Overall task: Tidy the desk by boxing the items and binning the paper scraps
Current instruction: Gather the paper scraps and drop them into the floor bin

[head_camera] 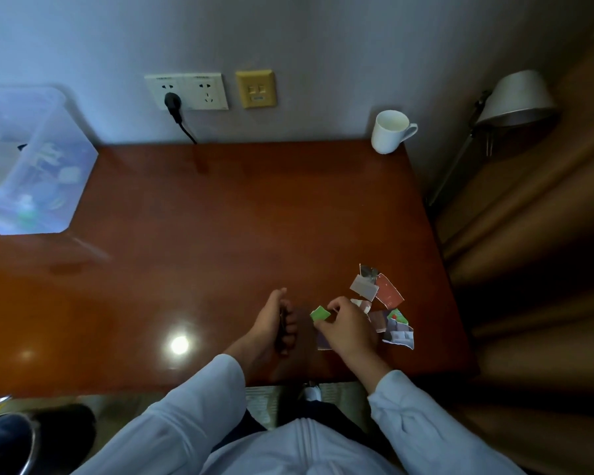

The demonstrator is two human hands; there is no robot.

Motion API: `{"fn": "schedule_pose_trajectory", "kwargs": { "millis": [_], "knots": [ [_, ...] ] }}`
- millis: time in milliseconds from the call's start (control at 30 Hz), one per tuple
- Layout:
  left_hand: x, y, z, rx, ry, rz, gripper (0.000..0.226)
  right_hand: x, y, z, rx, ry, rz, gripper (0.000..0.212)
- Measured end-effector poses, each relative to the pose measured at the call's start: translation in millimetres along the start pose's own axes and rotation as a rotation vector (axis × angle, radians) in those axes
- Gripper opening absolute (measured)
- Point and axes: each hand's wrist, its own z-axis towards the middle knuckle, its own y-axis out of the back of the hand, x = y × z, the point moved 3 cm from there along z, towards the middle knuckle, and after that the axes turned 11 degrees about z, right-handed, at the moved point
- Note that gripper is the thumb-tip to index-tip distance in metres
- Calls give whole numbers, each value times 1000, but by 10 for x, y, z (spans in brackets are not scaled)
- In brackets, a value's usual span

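**Desk tidy: green scrap getting picked up, box sitting way off to the left**

The right hand [348, 329] is hovering over the front right part of the table [203, 234]. Its grip is nearly closed, with thumb and fingertips pinching a small green scrap [320, 314] just clear of the wood.

The rest of the paper scraps [386, 293] are lying in a loose pile right beside that hand, toward the table's right edge. They're torn bits in red, grey and green, some overlapping. One purplish piece [323, 341] is peeking out from under the hand.

The left hand [271, 325] is resting on the table just beside the right one. Its fingers are curling round a thin dark thing [282, 323], so that grip is closed, but honestly I can't tell what the thing is.

The clear plastic box [48, 166] is sitting at the far left back corner, well apart from both hands, with some blurry items already inside. A white mug [390, 133] is standing upright at the back right corner, and a lamp [516, 97] is hanging off to the right of the table.
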Motion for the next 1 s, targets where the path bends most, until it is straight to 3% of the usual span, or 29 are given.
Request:
{"fn": "schedule_pose_trajectory", "kwargs": {
  "millis": [100,333,433,500,667,767,900,1000],
  "knots": [
    [-7,-3,-43,75,23,-133,38,42,-45,13,-24,10,-85,30],
    [-18,37,-82,90,53,-255,14,58,-78,43,-57,-3,-84,10],
    [-11,54,-48,56,46,-213,12,33,-105,63,-34,10,67,12],
    [-8,51,-14,45,47,-167,18,-5,-95,43,-38,-49,319,13],
    [-15,-71,34,49,14,155,19,-96,27,-91,-106,-363,976,14],
    [-66,-211,8,32,-90,368,12,-74,145,-145,-147,-450,1198,24],
    [-6,-354,132,14,-223,600,22,-170,223,-136,-177,-459,1196,31],
    [35,-415,157,-13,-336,1071,50,-298,226,-114,-196,-443,1115,14]
  ]
}}
